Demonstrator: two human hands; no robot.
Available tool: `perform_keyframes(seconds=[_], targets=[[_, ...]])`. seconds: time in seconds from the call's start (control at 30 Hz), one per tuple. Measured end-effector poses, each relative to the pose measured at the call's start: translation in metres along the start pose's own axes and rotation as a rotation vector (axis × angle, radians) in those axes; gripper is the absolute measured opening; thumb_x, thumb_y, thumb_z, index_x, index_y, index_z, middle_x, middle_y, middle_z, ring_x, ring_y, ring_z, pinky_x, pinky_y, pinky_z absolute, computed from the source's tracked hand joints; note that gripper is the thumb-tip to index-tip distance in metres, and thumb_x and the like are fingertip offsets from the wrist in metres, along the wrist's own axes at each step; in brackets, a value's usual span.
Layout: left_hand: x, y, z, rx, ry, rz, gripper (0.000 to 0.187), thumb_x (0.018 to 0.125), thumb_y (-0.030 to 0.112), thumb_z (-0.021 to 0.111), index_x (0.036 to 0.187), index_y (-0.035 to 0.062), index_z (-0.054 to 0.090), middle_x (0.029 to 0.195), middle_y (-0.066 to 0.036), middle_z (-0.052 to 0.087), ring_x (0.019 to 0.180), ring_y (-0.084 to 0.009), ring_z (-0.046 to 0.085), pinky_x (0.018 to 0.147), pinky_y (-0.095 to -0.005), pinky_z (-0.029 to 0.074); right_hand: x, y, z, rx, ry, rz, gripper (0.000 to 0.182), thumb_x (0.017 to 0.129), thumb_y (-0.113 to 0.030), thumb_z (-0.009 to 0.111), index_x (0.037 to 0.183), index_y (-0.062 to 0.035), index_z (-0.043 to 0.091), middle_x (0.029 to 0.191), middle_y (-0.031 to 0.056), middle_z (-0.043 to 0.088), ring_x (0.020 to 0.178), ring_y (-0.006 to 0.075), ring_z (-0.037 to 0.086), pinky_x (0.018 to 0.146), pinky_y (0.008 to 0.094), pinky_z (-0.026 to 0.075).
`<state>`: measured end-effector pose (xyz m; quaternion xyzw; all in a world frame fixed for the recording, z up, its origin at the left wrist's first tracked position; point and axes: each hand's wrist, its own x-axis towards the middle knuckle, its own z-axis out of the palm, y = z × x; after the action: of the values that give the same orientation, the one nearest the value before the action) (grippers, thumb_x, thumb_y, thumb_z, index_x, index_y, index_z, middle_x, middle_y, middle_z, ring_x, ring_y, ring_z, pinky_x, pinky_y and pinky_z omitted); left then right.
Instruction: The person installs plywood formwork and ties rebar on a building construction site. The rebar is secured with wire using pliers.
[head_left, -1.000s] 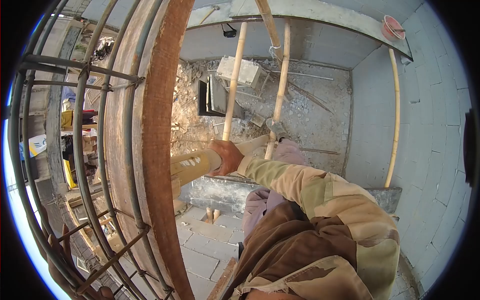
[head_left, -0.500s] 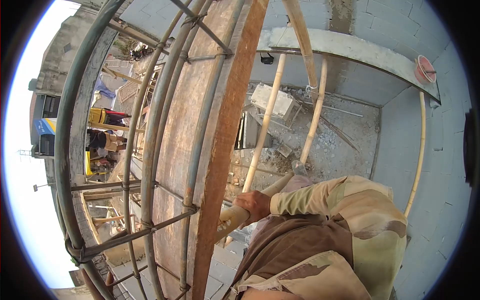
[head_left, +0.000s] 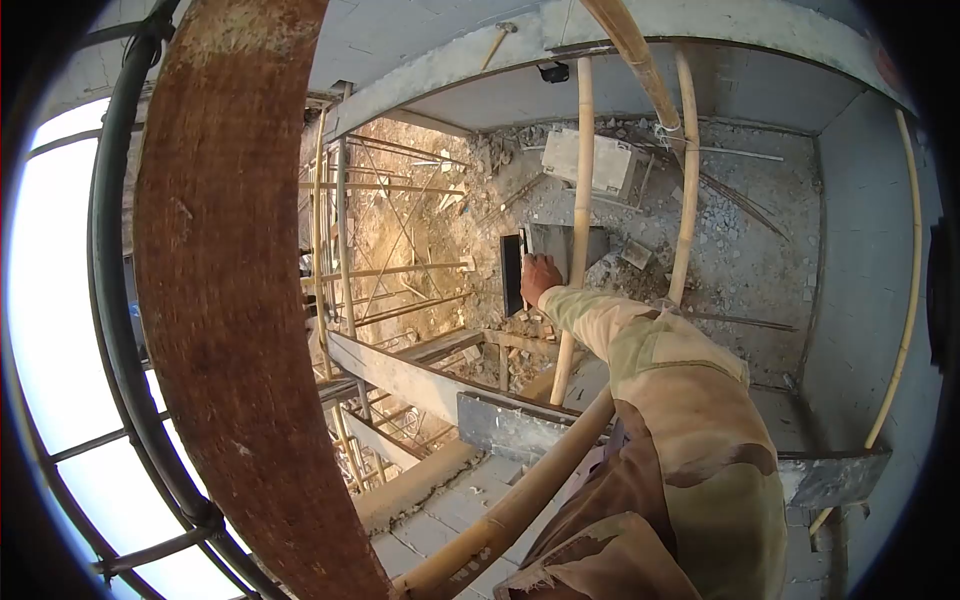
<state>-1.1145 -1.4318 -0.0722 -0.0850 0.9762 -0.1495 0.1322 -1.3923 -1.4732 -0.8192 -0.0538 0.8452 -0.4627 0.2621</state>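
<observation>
My right hand (head_left: 541, 278) is away from the bamboo pole (head_left: 510, 515), extended on a camouflage-sleeved arm over the lower floor. Its fingers look curled together; what they hold, if anything, cannot be made out against the dark panel (head_left: 511, 275) behind them. The thick bamboo pole runs diagonally below my arm. A broad, reddish-brown wooden board (head_left: 225, 300) fills the left side, with tied steel bars (head_left: 105, 230) beyond it. My left hand is out of the frame.
Upright bamboo poles (head_left: 583, 180) stand near my arm. A hammer (head_left: 500, 42) rests on the concrete ledge (head_left: 455, 75). Below are a pale box (head_left: 590, 160), rubble and scaffolding (head_left: 345, 230). A concrete beam (head_left: 400, 375) crosses beneath.
My right hand has let go of the bamboo pole and moved up and outward. The view has shifted; the board now looms larger at left, and more scaffolding and ground show.
</observation>
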Motion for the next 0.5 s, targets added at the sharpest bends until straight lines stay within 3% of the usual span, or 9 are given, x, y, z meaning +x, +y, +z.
perform_keyframes(seconds=[0.13, 0.2, 0.23, 0.3, 0.33, 0.37, 0.43, 0.47, 0.5], targets=[[0.025, 0.008, -0.004, 0.043, -0.019, -0.005, 0.062, 0.095, 0.012, 0.066, 0.151, 0.0104, 0.040, 0.168, -0.025, 0.014, 0.155, -0.0400, 0.018, 0.121, -0.0587, 0.019, 0.021, -0.030, 0.007, -0.205, -0.263, -0.247, 0.049, 0.099, -0.015, 0.056, 0.145, -0.0005, 0.047, 0.148, 0.0245, 0.043, 0.141, 0.0411, 0.036, 0.116, 0.0514, 0.036], [0.037, 0.009, 0.002, 0.056, -0.009, 0.002, 0.061, 0.096, 0.012, 0.066, 0.151, 0.0102, 0.040, 0.167, -0.025, 0.015, 0.155, -0.0400, 0.018, 0.121, -0.0586, 0.019, 0.033, -0.035, 0.012, -0.574, -0.321, -0.472, 0.053, 0.104, -0.013, 0.043, 0.157, -0.0125, 0.039, 0.167, 0.0181, 0.026, 0.156, 0.0374, 0.016, 0.126, 0.0514, 0.020], [0.044, 0.009, 0.007, 0.060, -0.008, 0.007, 0.061, 0.096, 0.012, 0.066, 0.151, 0.0102, 0.040, 0.167, -0.025, 0.015, 0.155, -0.0400, 0.019, 0.121, -0.0585, 0.019, 0.059, -0.015, 0.051, -0.567, -0.314, -0.469, 0.053, 0.104, -0.013, 0.043, 0.157, -0.0125, 0.039, 0.167, 0.0181, 0.026, 0.156, 0.0374, 0.016, 0.126, 0.0514, 0.020], [0.055, 0.010, 0.020, 0.057, -0.007, 0.012, 0.060, 0.096, 0.012, 0.066, 0.150, 0.0101, 0.041, 0.167, -0.025, 0.015, 0.155, -0.0399, 0.019, 0.121, -0.0584, 0.020, 0.116, 0.015, 0.126, -1.120, -0.044, -0.691, 0.052, 0.105, -0.016, 0.045, 0.157, -0.0232, 0.041, 0.170, 0.0088, 0.022, 0.158, 0.0352, 0.011, 0.126, 0.0587, 0.006], [0.060, 0.010, 0.027, 0.054, -0.011, 0.012, 0.060, 0.096, 0.012, 0.066, 0.150, 0.0100, 0.041, 0.167, -0.025, 0.015, 0.155, -0.0399, 0.019, 0.121, -0.0584, 0.020, 0.119, 0.020, 0.130, -1.395, 0.099, -0.794, 0.052, 0.106, -0.017, 0.046, 0.157, -0.0285, 0.043, 0.172, 0.0042, 0.021, 0.159, 0.0340, 0.009, 0.127, 0.0623, 0.000], [0.065, 0.009, 0.035, 0.049, -0.017, 0.012, 0.059, 0.096, 0.012, 0.066, 0.150, 0.0100, 0.041, 0.167, -0.025, 0.016, 0.154, -0.0399, 0.019, 0.121, -0.0583, 0.020, 0.130, 0.024, 0.130, -1.393, 0.093, -0.793, 0.052, 0.106, -0.017, 0.046, 0.157, -0.0285, 0.043, 0.172, 0.0042, 0.021, 0.159, 0.0340, 0.009, 0.127, 0.0623, 0.000], [0.075, 0.009, 0.050, 0.042, -0.032, 0.004, 0.059, 0.096, 0.012, 0.066, 0.149, 0.0098, 0.042, 0.167, -0.025, 0.016, 0.154, -0.0399, 0.020, 0.120, -0.0582, 0.020, 0.103, -0.012, 0.064, -1.165, -0.478, -0.755, 0.047, 0.103, -0.020, 0.053, 0.150, -0.0282, 0.054, 0.168, 0.0058, 0.030, 0.159, 0.0329, 0.013, 0.121, 0.0727, -0.007], [0.079, 0.011, 0.054, 0.039, -0.042, -0.003, 0.058, 0.096, 0.012, 0.065, 0.149, 0.0098, 0.042, 0.167, -0.025, 0.016, 0.154, -0.0398, 0.020, 0.120, -0.0582, 0.021, 0.120, -0.011, 0.076, -1.147, -0.566, -0.782, 0.041, 0.099, -0.023, 0.060, 0.140, -0.0233, 0.064, 0.163, 0.0081, 0.041, 0.157, 0.0331, 0.020, 0.118, 0.0771, -0.010], [0.083, 0.012, 0.059, 0.037, -0.052, -0.007, 0.058, 0.096, 0.012, 0.065, 0.149, 0.0097, 0.042, 0.167, -0.025, 0.017, 0.154, -0.0398, 0.020, 0.120, -0.0582, 0.021, 0.112, -0.027, 0.049, -1.198, -0.635, -0.807, 0.038, 0.096, -0.027, 0.065, 0.134, -0.0201, 0.069, 0.159, 0.0080, 0.047, 0.155, 0.0346, 0.027, 0.121, 0.0742, -0.006]])
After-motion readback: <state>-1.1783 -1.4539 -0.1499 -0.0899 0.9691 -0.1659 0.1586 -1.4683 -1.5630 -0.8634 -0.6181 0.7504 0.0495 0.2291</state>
